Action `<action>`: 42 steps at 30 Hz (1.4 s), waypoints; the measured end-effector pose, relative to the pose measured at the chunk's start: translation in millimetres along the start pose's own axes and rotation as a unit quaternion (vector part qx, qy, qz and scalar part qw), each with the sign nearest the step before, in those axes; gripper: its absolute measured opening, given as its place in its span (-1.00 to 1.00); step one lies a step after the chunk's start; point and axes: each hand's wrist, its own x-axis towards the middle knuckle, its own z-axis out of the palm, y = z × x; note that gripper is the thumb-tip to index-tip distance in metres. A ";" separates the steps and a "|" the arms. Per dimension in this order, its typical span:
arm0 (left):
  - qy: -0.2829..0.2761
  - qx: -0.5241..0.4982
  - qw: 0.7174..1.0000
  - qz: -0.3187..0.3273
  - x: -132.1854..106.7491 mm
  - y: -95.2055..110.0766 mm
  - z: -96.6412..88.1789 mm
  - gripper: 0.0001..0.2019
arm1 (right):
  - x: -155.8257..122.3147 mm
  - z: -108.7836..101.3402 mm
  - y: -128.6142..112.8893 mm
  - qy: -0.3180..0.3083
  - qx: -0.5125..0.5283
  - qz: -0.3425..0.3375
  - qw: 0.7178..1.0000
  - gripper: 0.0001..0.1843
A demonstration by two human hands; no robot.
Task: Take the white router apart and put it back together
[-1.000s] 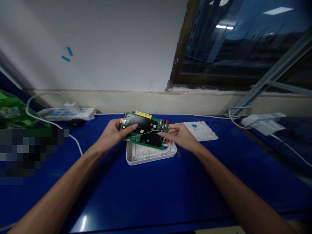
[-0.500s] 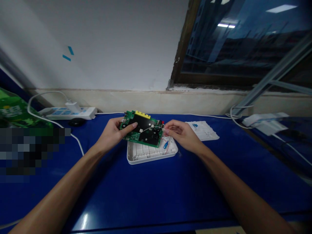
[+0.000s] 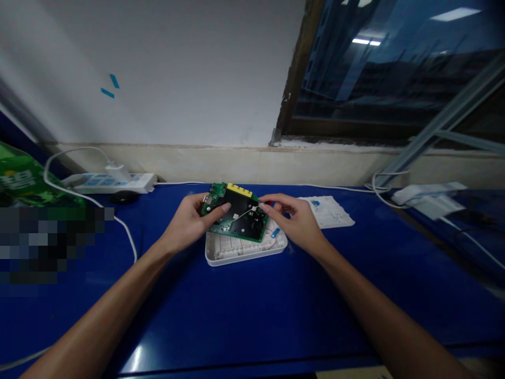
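My left hand (image 3: 193, 220) is closed round the left end of a green circuit board (image 3: 226, 229), its thumb pressed on the black cover plate. A yellow connector block (image 3: 240, 190) runs along the board's far edge. Across the black plate lies a thin white wire (image 3: 246, 212). My right hand (image 3: 290, 217) pinches the board's upper right corner, thumb on top near the wire's end; the fingers behind are partly hidden. Below the tilted board sits an open white plastic casing (image 3: 240, 258). Inside its right end are a blue connector (image 3: 275, 232) and a thin red fibre.
A white cover panel (image 3: 335, 213) lies right of my right hand. Along the wall at left are a power strip (image 3: 118, 183) with a plugged-in charger and a black mouse (image 3: 124, 197). A green bag (image 3: 27, 179) stands at far left. White cables trail across the blue table (image 3: 236, 316).
The board has shifted slightly right and tilted more. My right hand has gone from pinching the thin white wire to the board's corner.
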 end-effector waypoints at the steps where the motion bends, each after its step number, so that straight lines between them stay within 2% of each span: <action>1: -0.003 0.005 1.000 0.001 -0.3 0.1 0.6 -0.68 | -0.6 1.5 -0.5 0.001 -0.007 -0.001 1.000 -0.77; 3: -0.012 0.005 1.000 0.001 -0.6 0.4 1.5 -0.66 | -1.8 4.2 -1.0 0.000 -0.025 -0.013 1.000 -0.78; 6: -0.023 -0.008 1.000 0.006 -0.6 0.4 2.3 -0.63 | -3.4 7.2 -1.0 -0.003 -0.089 -0.079 0.993 -0.83; 10: -0.007 0.014 1.000 0.013 -1.1 -1.1 3.0 -0.62 | -4.2 8.7 -2.1 0.007 -0.165 -0.146 0.975 -0.86; 13: -0.019 0.022 0.999 0.023 -2.1 -1.5 4.2 -0.61 | -4.4 9.7 -5.6 0.020 -0.171 -0.147 0.974 -0.85; 18: -0.035 0.005 0.998 0.042 -2.6 0.3 5.9 -0.45 | -3.8 9.1 -10.2 0.006 -0.167 -0.154 0.974 -0.87; 24: -0.023 0.032 0.998 0.050 -0.4 -2.4 4.7 -0.44 | 0.4 0.2 -6.6 -0.086 -0.109 -0.171 0.976 -0.91; 32: -0.001 0.028 0.998 0.059 -1.6 -5.2 7.2 -0.44 | -0.1 8.2 -7.2 -0.007 -0.136 -0.134 0.982 -0.88; 37: -0.010 0.022 0.998 0.052 -1.6 -4.5 6.9 -0.47 | 0.8 5.0 -7.9 -0.024 -0.131 -0.139 0.981 -0.89; 42: -0.015 0.030 0.998 0.056 -0.5 -3.2 5.2 -0.51 | 3.1 -3.0 -5.6 -0.073 -0.067 -0.119 0.988 -0.89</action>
